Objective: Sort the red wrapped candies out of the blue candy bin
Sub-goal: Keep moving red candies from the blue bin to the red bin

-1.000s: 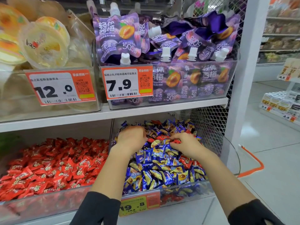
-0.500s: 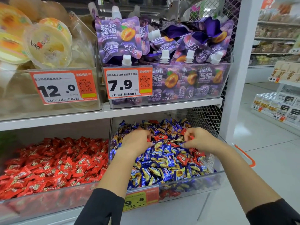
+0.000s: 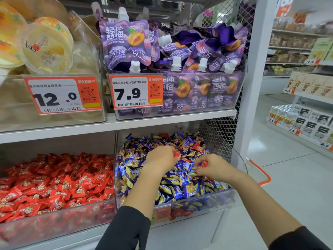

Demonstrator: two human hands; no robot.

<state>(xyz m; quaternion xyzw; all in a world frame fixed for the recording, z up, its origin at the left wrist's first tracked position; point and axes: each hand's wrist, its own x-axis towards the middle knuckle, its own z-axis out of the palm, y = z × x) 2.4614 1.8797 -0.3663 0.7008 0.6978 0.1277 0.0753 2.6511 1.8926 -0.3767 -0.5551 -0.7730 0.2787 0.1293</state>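
1. Pinching a red wrapped candy [image 3: 176,153] at its fingertips, the left hand [image 3: 161,158] sits knuckles-up over the middle of the blue candy bin [image 3: 203,200]; fingers curled around it, candy poking out on the right side
2. right hand [image 3: 214,166] is just beside it, a bit lower and nearer the camera; thumb and fingers curled on a small bunch of red candies [image 3: 202,166], at least two I think, hard to count
3. both hands hover right on top of the pile of blue-and-yellow wrapped candies [image 3: 178,188]; a few more red strays [image 3: 198,146] still mixed in toward the back right, and some red showing through the clear front wall low down
4. the bin to the left [image 3: 54,221] is full of red candies, same shelf, touching side by side
5. shelf above has purple jelly pouches [image 3: 126,44] with a 7.9 price tag [image 3: 136,92], and jelly cups [image 3: 46,47] tagged 12.0; black sleeves [image 3: 126,230] on both arms
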